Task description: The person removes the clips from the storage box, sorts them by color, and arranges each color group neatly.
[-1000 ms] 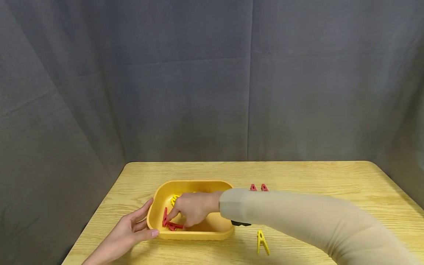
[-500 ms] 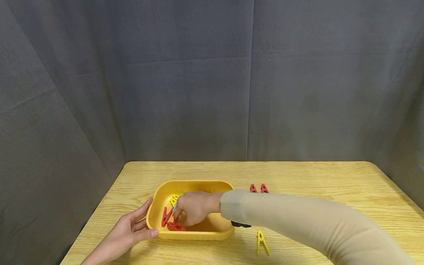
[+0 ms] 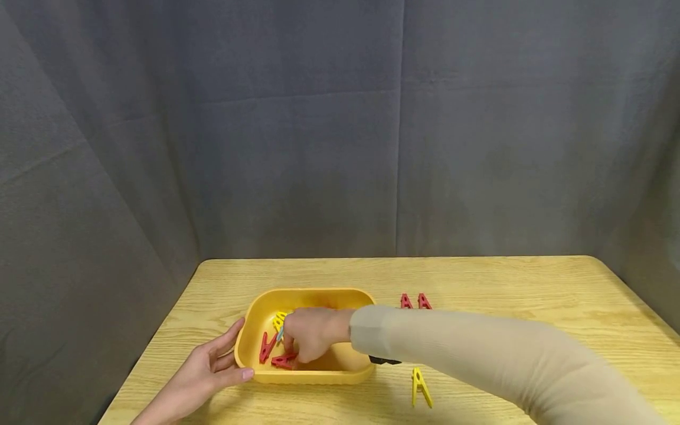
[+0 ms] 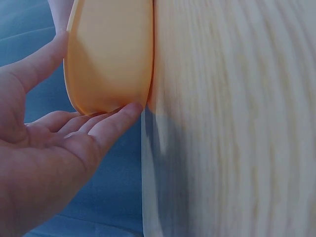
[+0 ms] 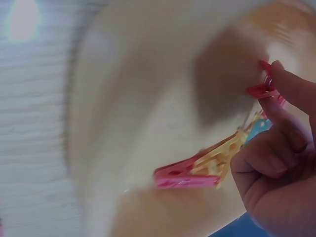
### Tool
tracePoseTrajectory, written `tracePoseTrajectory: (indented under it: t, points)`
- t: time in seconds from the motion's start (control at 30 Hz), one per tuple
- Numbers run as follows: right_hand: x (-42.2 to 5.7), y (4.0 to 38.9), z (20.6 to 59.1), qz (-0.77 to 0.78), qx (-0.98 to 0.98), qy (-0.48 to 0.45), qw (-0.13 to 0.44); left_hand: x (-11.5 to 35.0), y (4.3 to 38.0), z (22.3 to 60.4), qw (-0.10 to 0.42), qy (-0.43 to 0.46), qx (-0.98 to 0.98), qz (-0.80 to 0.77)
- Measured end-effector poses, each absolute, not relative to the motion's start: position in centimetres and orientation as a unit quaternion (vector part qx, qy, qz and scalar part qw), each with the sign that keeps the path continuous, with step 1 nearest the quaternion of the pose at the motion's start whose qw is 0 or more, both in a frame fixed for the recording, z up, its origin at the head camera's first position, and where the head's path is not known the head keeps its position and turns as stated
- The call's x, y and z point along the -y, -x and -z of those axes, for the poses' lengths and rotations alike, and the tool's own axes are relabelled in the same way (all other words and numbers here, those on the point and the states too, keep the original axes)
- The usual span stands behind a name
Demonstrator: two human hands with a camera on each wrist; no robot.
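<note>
A yellow plastic basin (image 3: pixel 308 378) stands on the table. My left hand (image 3: pixel 199 372) holds its left end, thumb at the near corner and fingers along the outer wall, also seen against the basin wall (image 4: pixel 111 54) in the left wrist view. My right hand (image 3: pixel 313 333) is down inside the basin. Its thumb and index finger pinch a red clothespin (image 5: pixel 264 91); the other fingers are curled. Beside that hand lie another red clothespin (image 3: pixel 267 348), yellow clothespins (image 3: pixel 278 319) and a blue clothespin (image 5: pixel 257 128), partly hidden by the hand.
Two red clothespins (image 3: pixel 406 301) lie on the wooden table (image 3: pixel 494 280) beyond the right sleeve (image 3: pixel 451 336), which partly covers them. A yellow clothespin (image 3: pixel 421 388) lies nearer, to the right of the basin. A grey curtain (image 3: pixel 319 147) hangs behind the table.
My right fingers have shifted a red clothespin a little to the right in the basin, uncovering the blue one. The left hand and basin have stayed in place.
</note>
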State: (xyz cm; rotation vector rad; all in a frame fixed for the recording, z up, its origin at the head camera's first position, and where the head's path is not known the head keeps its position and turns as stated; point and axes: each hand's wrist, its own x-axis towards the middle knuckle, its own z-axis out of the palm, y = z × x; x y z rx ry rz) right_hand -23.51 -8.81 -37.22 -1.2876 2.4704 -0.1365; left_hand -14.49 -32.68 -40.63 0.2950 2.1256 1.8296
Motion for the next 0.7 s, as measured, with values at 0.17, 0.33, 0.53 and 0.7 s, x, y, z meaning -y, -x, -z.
tracePoseTrajectory:
  t: [0.17,0.33,0.53,0.7]
  points:
    - [7.2,24.0,37.1,0.044,-0.883,0.439,0.158,32.7,14.6,40.6,0.164,-0.097,-0.742,-0.643]
    - [5.4,24.5,36.9,0.065,-0.882,0.439,0.161,32.6,14.7,40.7,0.162,-0.097,-0.741,-0.644]
    - [4.2,25.0,37.1,0.091,-0.868,0.453,0.179,32.6,14.6,40.7,0.159,-0.1,-0.745,-0.64]
    - [4.0,25.6,37.5,0.109,-0.86,0.458,0.196,32.6,14.6,40.6,0.156,-0.102,-0.746,-0.639]
